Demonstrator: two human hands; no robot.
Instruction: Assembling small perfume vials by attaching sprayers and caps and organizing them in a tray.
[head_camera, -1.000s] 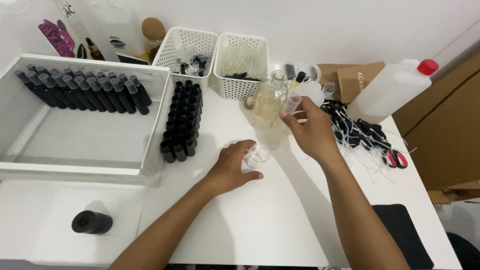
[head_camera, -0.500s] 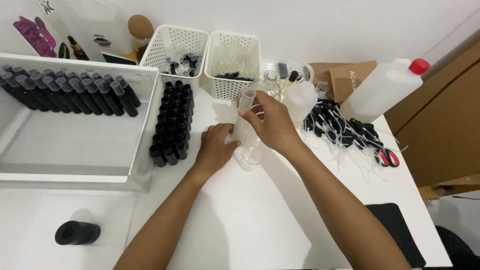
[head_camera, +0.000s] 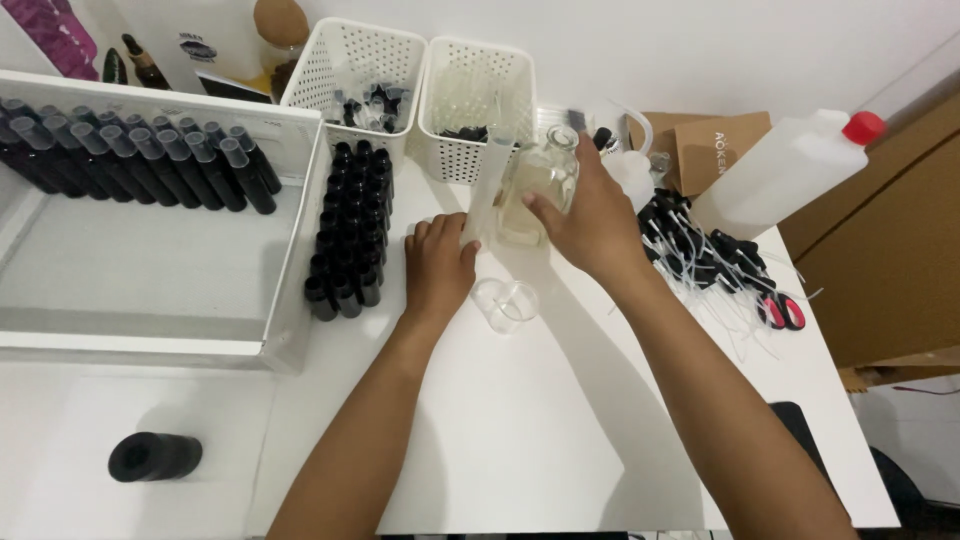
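Right grip (head_camera: 590, 215) on glass bottle (head_camera: 540, 180), left grip (head_camera: 440, 265) on cylinder (head_camera: 490, 185)

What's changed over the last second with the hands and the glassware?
The left hand let go of the small clear cup and now steadies a tall clear tube. The right hand brought the glass flask in toward the tube. The black bottles, baskets and scissors stayed put.

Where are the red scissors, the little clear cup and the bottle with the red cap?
Red-handled scissors (head_camera: 781, 311), head view, handle loops.
Small clear plastic cup (head_camera: 506, 304), head view, rim.
White plastic bottle with red cap (head_camera: 775, 173), head view, body.
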